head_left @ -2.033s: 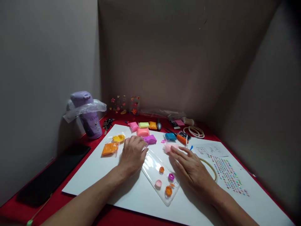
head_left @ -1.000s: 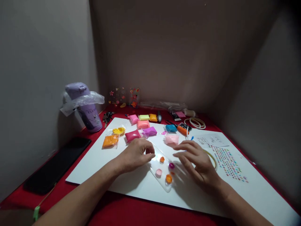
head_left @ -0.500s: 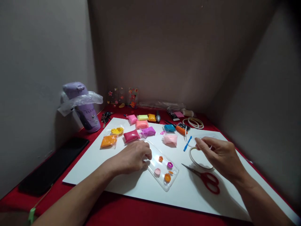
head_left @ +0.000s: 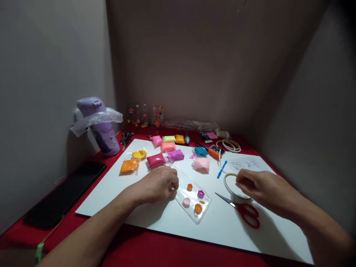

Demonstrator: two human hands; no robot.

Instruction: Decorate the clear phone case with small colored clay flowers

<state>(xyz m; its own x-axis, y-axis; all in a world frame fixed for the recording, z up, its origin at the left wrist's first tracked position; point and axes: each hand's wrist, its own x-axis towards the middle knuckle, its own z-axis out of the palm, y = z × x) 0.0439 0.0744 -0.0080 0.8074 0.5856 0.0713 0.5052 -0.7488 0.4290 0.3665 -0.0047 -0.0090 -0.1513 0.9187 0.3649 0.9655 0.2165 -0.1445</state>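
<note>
My left hand (head_left: 160, 185) rests on the white board (head_left: 116, 193) with its fingers curled on the left edge of a clear phone case (head_left: 182, 189). The case lies flat and carries small clay flowers: orange (head_left: 198, 208), purple (head_left: 200, 193) and pink (head_left: 186, 202). My right hand (head_left: 263, 187) is curled on the right side of a white tape roll (head_left: 228, 184) that lies on the board. Red-handled scissors (head_left: 246, 213) lie just in front of that hand, blades pointing left.
Several clay packets lie behind the case, among them orange (head_left: 128, 165), dark pink (head_left: 156, 160) and pale pink (head_left: 202, 164). A blue tool (head_left: 221, 169) lies near the roll. A purple bottle (head_left: 104, 131) stands at the left, a black device (head_left: 65, 193) on the red table.
My right hand moved right from beside the case to the tape roll, lifted it slightly, then lowered it to the board. The scissors came into view. My left hand stayed at the case.
</note>
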